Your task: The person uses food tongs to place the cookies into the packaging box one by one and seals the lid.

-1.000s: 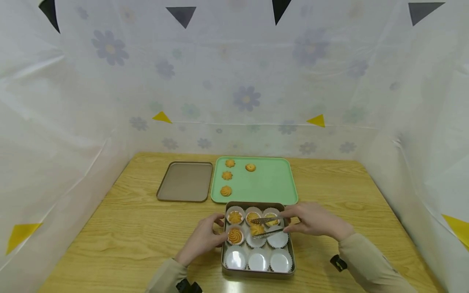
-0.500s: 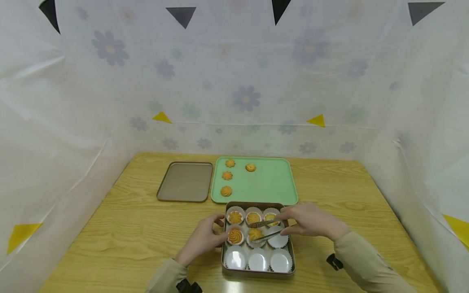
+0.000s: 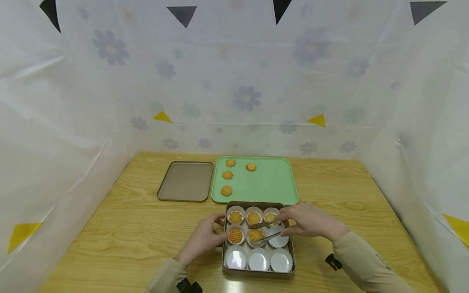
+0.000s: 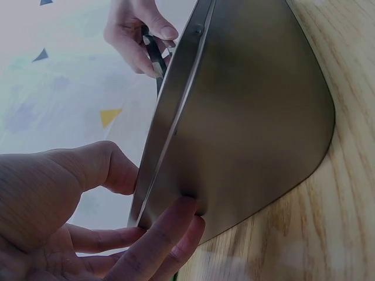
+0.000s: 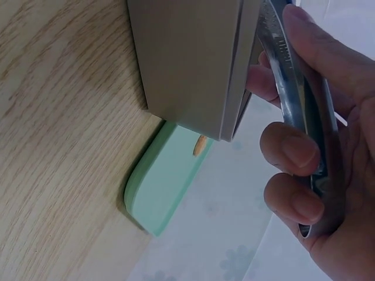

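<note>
A square metal tin (image 3: 256, 273) near the table's front edge holds white paper cups (image 3: 281, 261). Cookies fill the three back cups and two of the middle row; the front row holds none. My left hand (image 3: 209, 236) grips the tin's left wall, thumb at the rim (image 4: 102, 167). My right hand (image 3: 294, 223) holds metal tongs (image 3: 266, 237), also seen in the right wrist view (image 5: 299, 99). Their tips straddle the cookie (image 3: 255, 235) lying in the middle cup.
Behind the tin lies a green tray (image 3: 271, 183) with several cookies (image 3: 226, 190) along its left part. The tin's lid (image 3: 185, 186) lies to the tray's left. White flowered sheets wall in the wooden table (image 3: 128, 232) on three sides.
The tongs have lowered the cookie into the middle cup of the middle row. My right hand has sunk slightly with them. My left hand has stayed on the tin.
</note>
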{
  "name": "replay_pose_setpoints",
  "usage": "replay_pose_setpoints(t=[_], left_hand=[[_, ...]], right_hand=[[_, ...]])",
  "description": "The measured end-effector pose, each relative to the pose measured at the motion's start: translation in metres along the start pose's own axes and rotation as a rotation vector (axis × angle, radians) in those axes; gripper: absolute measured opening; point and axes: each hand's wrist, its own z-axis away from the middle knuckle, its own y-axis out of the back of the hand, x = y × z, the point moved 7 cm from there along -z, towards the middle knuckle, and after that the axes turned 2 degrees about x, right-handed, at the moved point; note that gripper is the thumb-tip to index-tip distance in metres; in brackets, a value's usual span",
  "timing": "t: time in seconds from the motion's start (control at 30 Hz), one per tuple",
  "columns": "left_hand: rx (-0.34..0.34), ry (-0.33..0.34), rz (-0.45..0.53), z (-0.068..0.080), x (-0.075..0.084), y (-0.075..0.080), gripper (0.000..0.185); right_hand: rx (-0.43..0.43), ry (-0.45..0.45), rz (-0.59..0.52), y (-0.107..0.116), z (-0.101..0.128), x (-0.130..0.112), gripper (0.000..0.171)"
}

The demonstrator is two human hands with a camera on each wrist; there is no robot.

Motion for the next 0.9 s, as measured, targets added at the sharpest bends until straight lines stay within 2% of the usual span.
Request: replay_pose_setpoints(t=[0.53, 0.9], left_hand=[[-0.001, 0.002, 0.003, 0.0001, 0.0007, -0.0005, 0.06], [0.004, 0.004, -0.006, -0.0012, -0.0003, -0.0001, 0.06]], right_hand=[[0.003, 0.002, 0.022, -0.0008, -0.0003, 0.0001, 0.038], [0.003, -0.006, -0.018, -0.0024, -0.0002, 0.0012, 0.038]])
